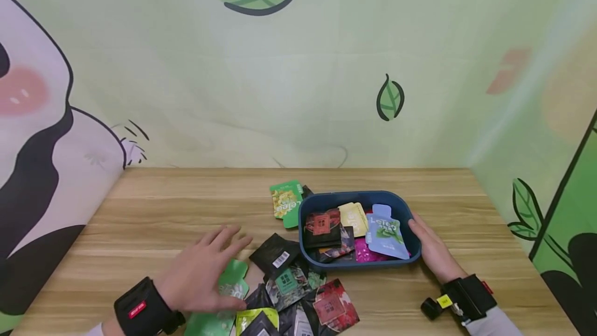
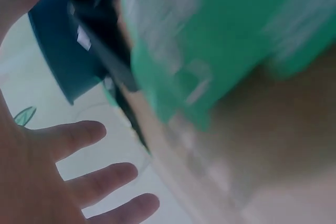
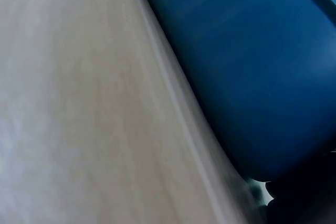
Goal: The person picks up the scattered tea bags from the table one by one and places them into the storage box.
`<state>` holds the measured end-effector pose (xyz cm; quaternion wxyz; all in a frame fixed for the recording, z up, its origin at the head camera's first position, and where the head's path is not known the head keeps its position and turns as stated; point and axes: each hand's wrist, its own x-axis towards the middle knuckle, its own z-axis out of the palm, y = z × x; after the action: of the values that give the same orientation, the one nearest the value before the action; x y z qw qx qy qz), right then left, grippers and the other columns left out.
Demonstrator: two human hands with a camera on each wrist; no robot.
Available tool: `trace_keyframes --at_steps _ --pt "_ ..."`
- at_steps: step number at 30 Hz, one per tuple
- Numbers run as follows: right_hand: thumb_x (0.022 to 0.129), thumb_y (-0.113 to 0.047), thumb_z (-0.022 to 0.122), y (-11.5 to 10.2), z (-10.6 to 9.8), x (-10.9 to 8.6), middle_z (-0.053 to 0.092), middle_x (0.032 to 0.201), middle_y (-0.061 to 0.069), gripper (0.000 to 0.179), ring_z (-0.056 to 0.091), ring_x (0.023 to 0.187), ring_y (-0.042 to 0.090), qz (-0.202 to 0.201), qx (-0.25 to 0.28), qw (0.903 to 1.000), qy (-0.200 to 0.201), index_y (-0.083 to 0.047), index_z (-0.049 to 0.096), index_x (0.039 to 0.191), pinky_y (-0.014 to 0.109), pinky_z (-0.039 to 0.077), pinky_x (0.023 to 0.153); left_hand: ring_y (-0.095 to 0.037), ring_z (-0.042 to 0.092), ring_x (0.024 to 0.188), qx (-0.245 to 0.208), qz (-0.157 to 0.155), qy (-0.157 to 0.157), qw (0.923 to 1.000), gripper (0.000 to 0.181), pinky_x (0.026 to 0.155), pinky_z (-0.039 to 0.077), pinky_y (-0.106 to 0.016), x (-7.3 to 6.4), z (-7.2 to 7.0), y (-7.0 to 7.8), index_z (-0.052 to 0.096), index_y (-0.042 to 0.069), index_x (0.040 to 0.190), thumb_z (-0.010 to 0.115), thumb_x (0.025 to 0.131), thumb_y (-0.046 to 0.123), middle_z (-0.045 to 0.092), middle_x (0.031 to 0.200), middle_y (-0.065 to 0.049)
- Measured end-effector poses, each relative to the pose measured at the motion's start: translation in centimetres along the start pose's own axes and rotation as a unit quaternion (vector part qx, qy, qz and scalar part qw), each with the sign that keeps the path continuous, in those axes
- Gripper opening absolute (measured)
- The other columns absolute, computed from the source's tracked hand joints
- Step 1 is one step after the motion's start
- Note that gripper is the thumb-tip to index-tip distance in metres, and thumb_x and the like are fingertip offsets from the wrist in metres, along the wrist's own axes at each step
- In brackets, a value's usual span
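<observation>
My left hand (image 1: 205, 268) hovers over the left side of a pile of flat packets, its fingers spread and holding nothing. Below its palm lie green packets (image 1: 237, 274); in the left wrist view a blurred green packet (image 2: 226, 35) is close to the spread hand (image 2: 31, 166). At the right end of a dark blue plastic bin (image 1: 356, 265), my right hand (image 1: 434, 250) grips the side, thumb at the rim. Inside the bin are a light blue pouch (image 1: 387, 235), a cream packet (image 1: 353, 218), dark red packets (image 1: 323, 227) and a magenta one (image 1: 367, 252).
Black packets (image 1: 275, 253), a red packet (image 1: 333, 305) and a yellow-green packet (image 1: 256, 318) are heaped before the bin on the wooden table (image 1: 186, 191). Another green packet (image 1: 285, 201) lies by the bin's back left corner. A printed cloth backdrop (image 1: 326, 92) hangs behind.
</observation>
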<state>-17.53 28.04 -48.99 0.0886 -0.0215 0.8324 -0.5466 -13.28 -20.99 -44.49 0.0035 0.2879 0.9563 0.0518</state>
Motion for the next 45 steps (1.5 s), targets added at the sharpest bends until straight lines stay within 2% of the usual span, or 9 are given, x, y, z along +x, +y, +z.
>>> trace_keyframes --at_steps 4,8,17,24,30,33,37,40,45 --pt "0.105 -0.051 0.026 -0.1 0.0 0.1 0.002 0.165 0.023 0.080 0.000 0.151 0.039 -0.004 0.000 1.0000 -0.001 0.004 0.004 0.159 0.058 0.004 0.117 -0.033 0.045 0.132 -0.016 0.006 -0.026 0.9995 0.115 0.088 0.046 -0.061 -2.3 0.4 0.2 0.045 0.027 0.152 0.052 0.059 0.094 0.041 0.152 -0.008" --pt "0.105 -0.051 0.027 -0.2 0.0 0.1 0.002 0.165 0.023 0.081 -0.001 0.151 0.039 -0.003 0.003 1.0000 -0.002 0.004 0.004 0.159 0.058 0.004 0.117 -0.032 0.044 0.132 -0.021 0.008 -0.061 0.9979 0.119 0.087 0.046 -0.059 -3.8 0.6 0.5 0.041 0.028 0.154 0.047 0.058 0.097 0.042 0.151 -0.008" --pt "0.104 -0.051 0.028 0.0 0.0 0.1 0.003 0.166 0.022 0.081 -0.001 0.151 0.038 0.002 0.010 0.9999 -0.002 0.004 0.006 0.159 0.057 0.003 0.117 -0.035 0.047 0.126 -0.041 -0.017 -0.107 0.9933 0.113 0.087 0.048 -0.060 -4.7 1.1 1.2 0.045 0.034 0.150 0.045 0.058 0.098 0.041 0.150 -0.011" --pt "0.104 -0.051 0.028 0.0 0.0 0.0 0.003 0.165 0.022 0.080 0.000 0.151 0.039 -0.006 0.009 0.9999 -0.003 0.003 0.006 0.160 0.058 0.004 0.117 -0.030 0.049 0.119 -0.033 0.001 -0.088 0.9956 0.106 0.084 0.049 -0.055 -4.8 1.4 1.0 0.052 0.030 0.144 0.044 0.061 0.097 0.044 0.145 -0.010" --pt "0.105 -0.051 0.028 0.1 0.0 0.0 0.003 0.165 0.023 0.080 -0.001 0.151 0.039 -0.005 0.014 0.9999 -0.003 0.003 0.005 0.159 0.058 0.004 0.117 -0.027 0.051 0.110 -0.032 -0.004 -0.076 0.9966 0.105 0.082 0.051 -0.051 -4.5 1.7 0.9 0.055 0.029 0.139 0.045 0.060 0.097 0.047 0.139 -0.008" --pt "0.105 -0.049 0.028 0.0 0.0 0.0 0.003 0.165 0.023 0.079 0.000 0.151 0.039 -0.010 0.015 0.9998 -0.005 0.004 0.005 0.159 0.058 0.004 0.117 -0.025 0.051 0.105 -0.039 -0.012 -0.069 0.9968 0.096 0.079 0.053 -0.047 -4.3 1.8 0.8 0.056 0.028 0.138 0.059 0.063 0.088 0.048 0.135 -0.007" --pt "0.106 -0.047 0.027 -0.1 0.0 -0.1 0.004 0.165 0.024 0.077 0.000 0.151 0.039 -0.013 0.014 0.9998 -0.004 0.005 0.006 0.159 0.059 0.004 0.116 -0.022 0.049 0.101 -0.029 -0.024 -0.051 0.9980 0.084 0.071 0.053 -0.039 -4.1 1.9 0.7 0.057 0.026 0.137 0.077 0.064 0.062 0.050 0.130 -0.005" --pt "0.105 -0.049 0.027 -0.2 0.1 -0.1 0.003 0.165 0.023 0.078 0.000 0.151 0.040 -0.007 0.009 0.9999 -0.002 0.004 0.006 0.159 0.059 0.004 0.116 -0.022 0.050 0.098 -0.008 -0.034 -0.035 0.9988 0.085 0.066 0.052 -0.037 -4.0 1.9 0.9 0.058 0.024 0.136 0.079 0.060 0.054 0.051 0.129 -0.006" --pt "0.105 -0.051 0.028 -0.1 0.1 -0.1 0.004 0.166 0.022 0.080 0.000 0.151 0.039 -0.005 0.007 1.0000 -0.002 0.003 0.006 0.159 0.058 0.004 0.117 -0.025 0.053 0.101 0.010 -0.053 -0.038 0.9978 0.082 0.065 0.052 -0.040 -3.9 1.8 1.1 0.061 0.024 0.132 0.077 0.059 0.059 0.052 0.130 -0.006"
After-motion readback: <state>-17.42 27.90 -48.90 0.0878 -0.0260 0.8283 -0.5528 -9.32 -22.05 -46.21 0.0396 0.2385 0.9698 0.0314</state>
